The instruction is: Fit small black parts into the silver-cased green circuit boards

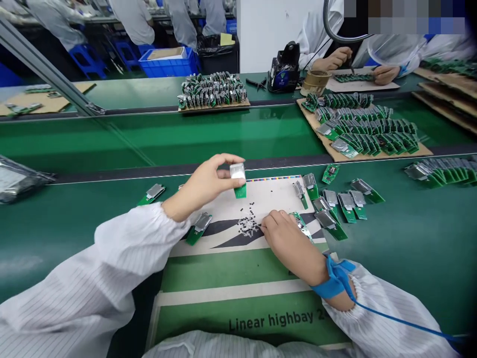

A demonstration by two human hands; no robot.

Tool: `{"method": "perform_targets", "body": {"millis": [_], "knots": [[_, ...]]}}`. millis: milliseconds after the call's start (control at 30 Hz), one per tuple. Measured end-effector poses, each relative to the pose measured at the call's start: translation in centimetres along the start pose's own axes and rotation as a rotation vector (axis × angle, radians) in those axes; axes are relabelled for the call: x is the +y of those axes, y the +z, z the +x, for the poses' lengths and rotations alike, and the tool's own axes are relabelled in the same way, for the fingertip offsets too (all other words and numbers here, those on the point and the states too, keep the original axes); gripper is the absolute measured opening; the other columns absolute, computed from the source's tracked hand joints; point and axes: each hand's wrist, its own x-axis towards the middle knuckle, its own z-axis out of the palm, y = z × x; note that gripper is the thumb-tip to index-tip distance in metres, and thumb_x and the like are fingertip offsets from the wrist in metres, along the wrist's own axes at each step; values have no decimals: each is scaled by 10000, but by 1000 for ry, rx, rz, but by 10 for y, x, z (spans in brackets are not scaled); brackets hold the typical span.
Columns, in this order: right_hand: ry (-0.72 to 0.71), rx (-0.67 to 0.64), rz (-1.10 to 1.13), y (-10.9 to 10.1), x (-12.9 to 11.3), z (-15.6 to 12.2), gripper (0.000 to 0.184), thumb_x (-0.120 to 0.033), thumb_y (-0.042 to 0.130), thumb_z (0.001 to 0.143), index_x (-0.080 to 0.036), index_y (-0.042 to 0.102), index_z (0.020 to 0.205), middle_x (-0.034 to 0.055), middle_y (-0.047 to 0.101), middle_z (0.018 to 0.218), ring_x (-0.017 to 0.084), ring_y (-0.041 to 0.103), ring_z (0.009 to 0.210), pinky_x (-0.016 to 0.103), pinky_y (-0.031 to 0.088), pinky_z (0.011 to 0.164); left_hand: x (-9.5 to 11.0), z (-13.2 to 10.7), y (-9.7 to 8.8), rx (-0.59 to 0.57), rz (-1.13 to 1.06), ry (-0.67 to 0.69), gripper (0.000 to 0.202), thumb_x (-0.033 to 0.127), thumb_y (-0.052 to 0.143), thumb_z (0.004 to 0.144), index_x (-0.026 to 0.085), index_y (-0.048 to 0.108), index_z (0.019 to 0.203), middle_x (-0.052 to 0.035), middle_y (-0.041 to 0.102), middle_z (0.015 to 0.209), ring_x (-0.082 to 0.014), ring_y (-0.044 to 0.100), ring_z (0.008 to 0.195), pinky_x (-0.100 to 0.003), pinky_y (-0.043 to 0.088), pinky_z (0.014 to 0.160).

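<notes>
Here's the left hand (pixel 208 184), up above the cardboard sheet (pixel 208 276), thumb and fingers pinching a small circuit board (pixel 240 191) by its silvery metal part, the green end pointing down. Over to the right hand (pixel 288 243), low on the sheet, fingers curled and bunched at the right edge of a scattered heap of tiny pieces (pixel 248 226); whether a piece sits between those fingertips, I cannot tell. A blue wristband (pixel 326 290) wraps that wrist, its cord running off to the near right.

Look left: one loose board (pixel 200 227) lies by the left forearm, another (pixel 152 194) farther out on the green bench (pixel 74 214). On the right, a cluster of boards (pixel 348 206) spreads beside and partly over the sheet's edge. Far right, long rows of boards (pixel 372 124) lean on a cardboard base, and beyond them a co-worker's hands (pixel 331 58) are at another board strip (pixel 354 77). Pliers (pixel 256 83) lie at the far side.
</notes>
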Motion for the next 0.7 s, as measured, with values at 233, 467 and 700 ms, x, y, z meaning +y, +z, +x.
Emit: {"method": "perform_targets", "body": {"millis": [233,467,700], "knots": [[33,46,233,-23,9,1,145,-87,471,865,-194,497,770,-12,602,671,134,591,603,238,424,546,-19,-65,14,-130,-346,-290,424,265,763,738,219,582,1119,-25,679,956,-141,633,840,-280,475,786],[81,134,521,-48,7,-10,144,-125,480,887,-204,593,928,-1,659,778,132,613,678,243,452,591,-25,-93,41,-101,-371,-328,376,302,724,766,258,635,1129,-18,615,1039,-133,577,853,-268,438,794],[147,158,646,-58,1,-24,198,-147,471,911,-214,657,928,29,661,882,125,608,715,228,472,572,-24,-99,54,-125,-387,-394,422,344,771,710,182,625,1071,7,599,777,-147,559,729,-308,434,753]]}}
